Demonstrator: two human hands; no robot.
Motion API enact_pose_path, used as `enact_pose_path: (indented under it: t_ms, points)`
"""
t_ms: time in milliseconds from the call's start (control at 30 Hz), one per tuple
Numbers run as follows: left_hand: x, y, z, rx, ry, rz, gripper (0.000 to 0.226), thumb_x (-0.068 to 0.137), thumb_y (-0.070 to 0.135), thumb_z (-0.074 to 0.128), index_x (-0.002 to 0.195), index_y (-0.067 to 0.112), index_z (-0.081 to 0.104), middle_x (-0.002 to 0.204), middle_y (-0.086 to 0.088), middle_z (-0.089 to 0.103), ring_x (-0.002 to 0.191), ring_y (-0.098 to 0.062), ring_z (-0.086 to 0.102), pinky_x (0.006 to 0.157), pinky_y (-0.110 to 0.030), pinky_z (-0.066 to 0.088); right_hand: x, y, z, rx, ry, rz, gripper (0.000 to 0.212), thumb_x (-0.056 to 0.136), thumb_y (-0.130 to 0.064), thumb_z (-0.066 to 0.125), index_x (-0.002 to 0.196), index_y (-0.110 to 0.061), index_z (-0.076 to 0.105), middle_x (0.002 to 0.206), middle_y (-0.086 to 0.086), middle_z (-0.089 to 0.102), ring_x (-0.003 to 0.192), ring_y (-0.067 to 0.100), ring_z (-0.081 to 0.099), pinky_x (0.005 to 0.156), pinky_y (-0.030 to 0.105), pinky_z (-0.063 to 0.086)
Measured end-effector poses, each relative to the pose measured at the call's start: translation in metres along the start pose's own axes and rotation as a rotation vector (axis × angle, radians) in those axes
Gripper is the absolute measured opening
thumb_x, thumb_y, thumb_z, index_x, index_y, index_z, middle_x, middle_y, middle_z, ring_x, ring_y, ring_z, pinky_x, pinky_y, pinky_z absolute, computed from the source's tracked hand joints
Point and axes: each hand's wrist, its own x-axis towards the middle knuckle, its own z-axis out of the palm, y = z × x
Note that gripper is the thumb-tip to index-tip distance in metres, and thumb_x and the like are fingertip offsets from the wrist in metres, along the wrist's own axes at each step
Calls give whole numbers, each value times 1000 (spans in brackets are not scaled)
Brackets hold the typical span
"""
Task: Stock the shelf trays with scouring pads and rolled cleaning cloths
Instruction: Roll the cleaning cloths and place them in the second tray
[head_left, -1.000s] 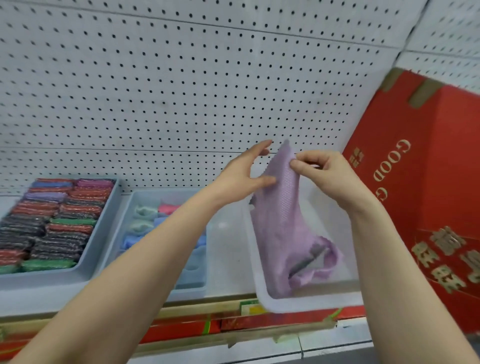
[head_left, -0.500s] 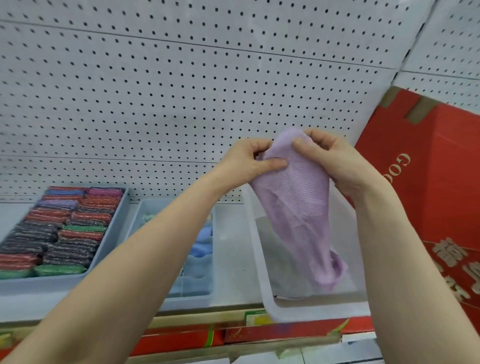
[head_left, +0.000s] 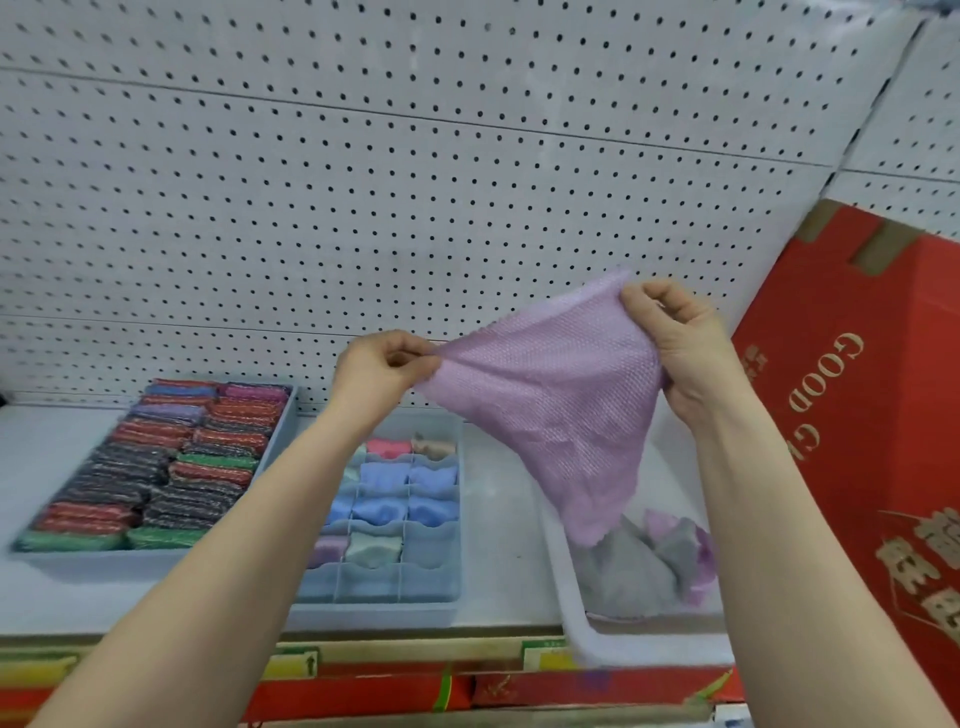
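Waffle-knit lilac cloth (head_left: 550, 405) (triangular) – L hand (head_left: 382, 371), R hand (head_left: 675, 338) pinching

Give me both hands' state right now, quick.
Left hand: closed, pinching one corner of the purple cloth.
Right hand: closed, pinching the cloth's opposite upper corner, spreading it above the white bin.

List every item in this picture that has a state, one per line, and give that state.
Purple cloth: unrolled, stretched between both hands.
Left hand: pinches one corner.
Right hand: pinches the other corner.
Scouring pad tray: full.
Divided tray: partly filled, front cells empty.
White bin: holds loose cloths.
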Motion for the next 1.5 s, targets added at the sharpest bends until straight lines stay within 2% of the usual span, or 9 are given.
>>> enact_pose_path:
  t_ms: [200,333,500,700,1000,1133,1300,1400,1500]
  points:
    - [-3,-2,-15,300,118,44,7,84,24,67,82,30,68,60,5,51,56,-13,50,62,-29,41,-27,3,29,41,-606,95,15,79,-23,76,88,-16,65,71,-3,62,59,6,56,53,16,47]
    - [-4,14,-17,14,-31,64,25,93,7,56,84,27,68,84,4,66,70,-7,62,63,-18,50,-41,19,56,-190,-906,87,9,85,-10,67,86,-19,70,54,-7,51,49,4,41,49,15,37]
    - [-15,40,-18,-172,-177,94,26,98,5,52,86,23,67,75,13,67,59,-2,49,57,-13,38,-34,27,64,-15,-643,67,12,77,-7,77,88,-12,72,72,2,69,64,9,61,65,20,50]
    - [-29,60,-26,-144,-346,169,25,101,7,45,90,19,65,70,-14,46,51,-10,33,47,-16,28,-27,20,70,36,-314,-48,13,72,-18,79,81,-13,72,71,2,69,66,12,60,66,25,49]
    - [-34,64,-24,-133,-316,203,21,100,3,44,94,13,61,51,3,33,44,-7,29,44,-15,31,-28,22,84,-97,-296,-161,12,76,-11,81,79,-11,69,69,0,63,67,12,57,65,21,49]
    - [-37,65,-25,-199,-326,156,14,99,13,52,111,16,58,63,7,54,53,-6,42,52,-15,38,-25,26,85,-107,-272,-160,18,78,-14,81,87,-7,66,74,10,63,70,20,56,65,29,46]
    - [-35,59,-23,-52,-318,225,59,86,4,67,133,31,44,104,3,75,98,-13,70,93,-40,53,-22,24,86,-179,-295,-127,23,81,-13,78,102,-14,70,86,0,69,70,14,62,64,26,52]
    - [-35,64,-24,73,-216,305,67,86,4,66,136,38,39,102,13,72,96,-2,68,92,-24,51,-20,16,86,-204,-355,-93,9,81,-10,77,85,-10,70,72,1,68,61,7,60,57,18,47]
    - [-29,71,-32,100,-153,335,75,80,10,74,135,44,37,104,13,65,78,-12,69,78,-23,53,-13,1,88,-221,-325,-150,11,82,-11,77,78,-13,66,66,2,61,58,8,54,55,18,45]
